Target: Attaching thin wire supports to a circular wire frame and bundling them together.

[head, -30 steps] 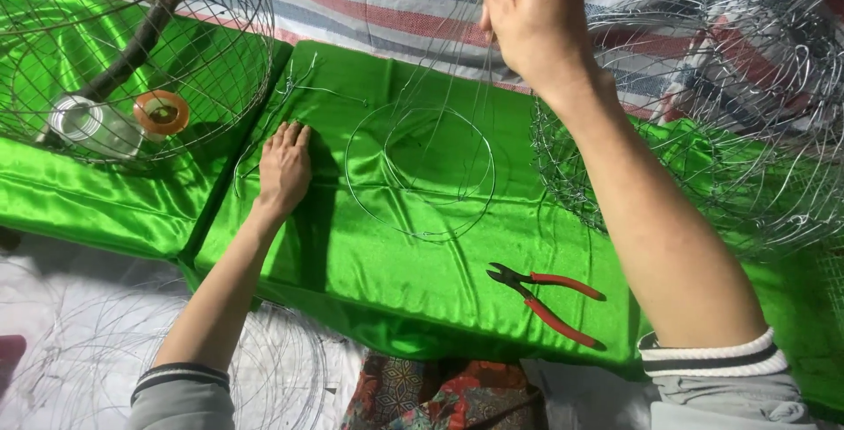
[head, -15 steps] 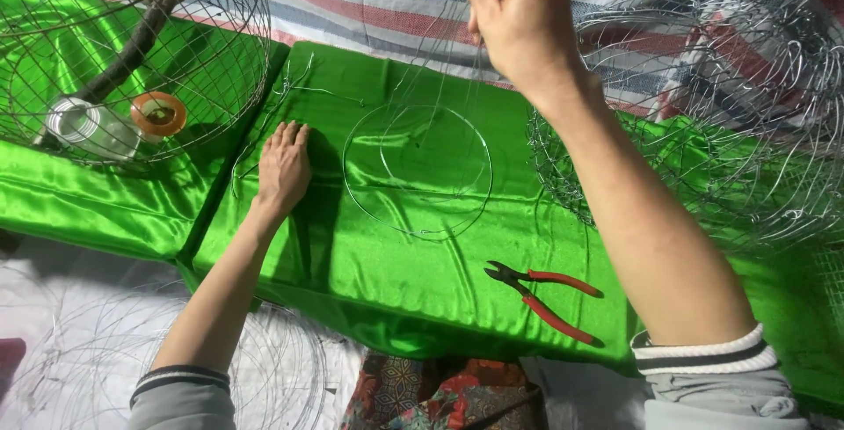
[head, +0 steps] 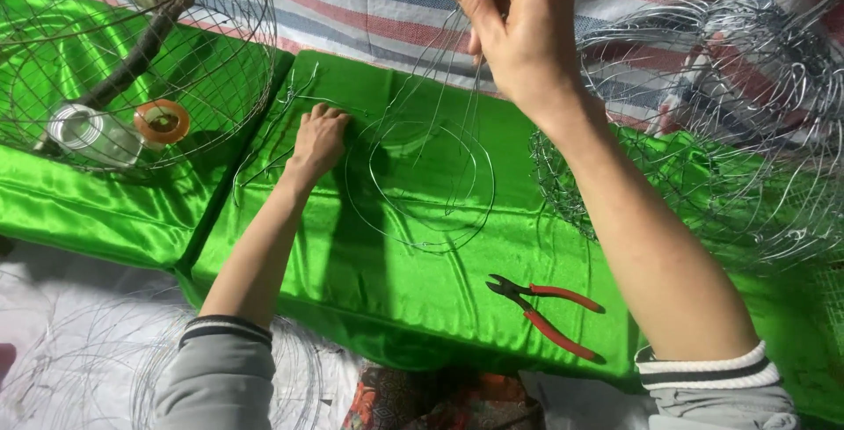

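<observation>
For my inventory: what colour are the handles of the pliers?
Red, on the pliers lying on the green cushion; head view shows it best.

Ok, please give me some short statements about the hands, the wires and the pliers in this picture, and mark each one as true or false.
1. The right hand is raised and pinches thin wires. True.
2. The left hand holds the pliers. False: it rests on the green cushion; the pliers lie untouched nearer the right forearm.
3. The pliers have red handles. True.
4. Round wire rings lie on the cushion between the arms. True.
5. The wire cage at the far left is empty. False: a metal cup and an orange cup sit inside.
</observation>
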